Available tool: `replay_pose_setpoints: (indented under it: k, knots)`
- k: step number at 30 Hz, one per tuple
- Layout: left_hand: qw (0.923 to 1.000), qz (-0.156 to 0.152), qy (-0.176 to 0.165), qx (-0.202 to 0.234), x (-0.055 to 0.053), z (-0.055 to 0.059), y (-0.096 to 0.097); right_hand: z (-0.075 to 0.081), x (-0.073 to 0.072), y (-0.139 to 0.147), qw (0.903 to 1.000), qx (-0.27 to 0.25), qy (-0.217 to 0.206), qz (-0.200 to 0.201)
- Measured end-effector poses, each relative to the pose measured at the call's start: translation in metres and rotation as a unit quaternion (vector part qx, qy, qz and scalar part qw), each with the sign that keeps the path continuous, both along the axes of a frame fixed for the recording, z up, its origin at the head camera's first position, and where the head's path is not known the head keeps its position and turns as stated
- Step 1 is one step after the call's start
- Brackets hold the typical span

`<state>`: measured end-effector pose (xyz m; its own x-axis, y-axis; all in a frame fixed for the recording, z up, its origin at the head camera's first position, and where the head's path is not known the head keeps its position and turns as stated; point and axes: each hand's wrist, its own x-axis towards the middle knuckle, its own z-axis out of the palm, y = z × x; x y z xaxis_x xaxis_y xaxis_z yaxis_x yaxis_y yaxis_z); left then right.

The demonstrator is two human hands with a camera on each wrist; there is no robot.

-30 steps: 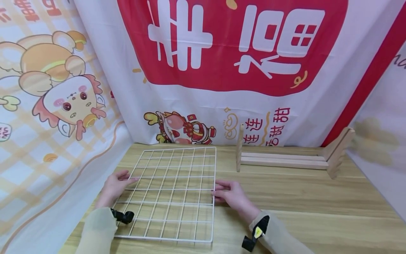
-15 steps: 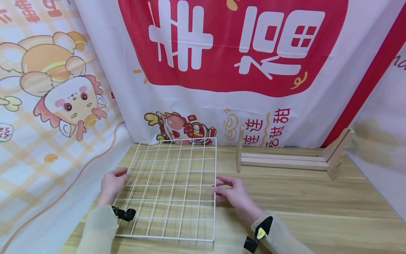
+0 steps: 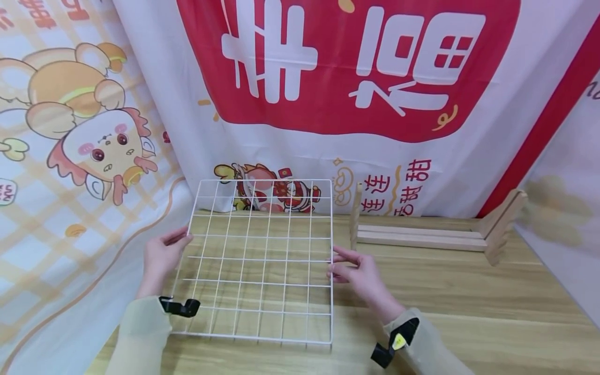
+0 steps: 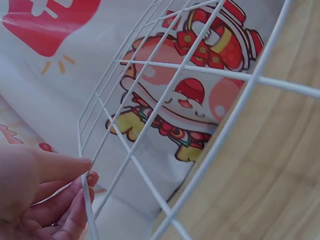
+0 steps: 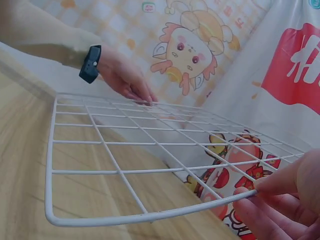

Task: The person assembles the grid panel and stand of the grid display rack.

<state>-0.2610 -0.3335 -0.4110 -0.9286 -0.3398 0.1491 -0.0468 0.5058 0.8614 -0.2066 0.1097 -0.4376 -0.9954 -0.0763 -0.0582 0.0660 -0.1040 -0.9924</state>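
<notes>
A white wire grid panel is held up off the wood-grain table, its far edge raised in front of the back cloth. On its left edge my left hand pinches the rim wire between thumb and fingers; the left wrist view shows that hand close up on the wire. Opposite, my right hand pinches the right rim wire, and in the right wrist view the thumb and fingers of this hand close on the rim. Both hands sit roughly midway along the panel's sides.
A pale wooden rack with two upright end pieces stands at the back right of the table. Printed cloths hang behind and to the left. A black wrist camera sits at the left cuff.
Both hands have lifted the grid panel off the table. It has shifted slightly right, and its far edge has risen in front of the back cloth. The left hand now pinches its edge.
</notes>
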Motion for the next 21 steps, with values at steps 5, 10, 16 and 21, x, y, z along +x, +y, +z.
replay_pose_setpoints:
  k: [5,10,16,21]
  knots:
    - [0.9988,0.029,0.019,0.035,0.000,0.012,0.004,0.006,0.000,0.005,0.9998,0.018,0.009,-0.009]
    - [0.9938,0.048,0.066,0.075,0.001,0.021,0.010,0.012,-0.001,0.009,0.9994,0.018,0.028,-0.010]
    - [0.9786,0.066,0.110,0.161,-0.001,0.033,0.016,0.017,-0.006,0.012,0.9984,0.001,0.055,-0.012]
    - [0.9645,0.076,0.135,0.214,-0.002,0.042,0.021,0.023,-0.006,0.012,0.9955,0.009,0.093,-0.017]
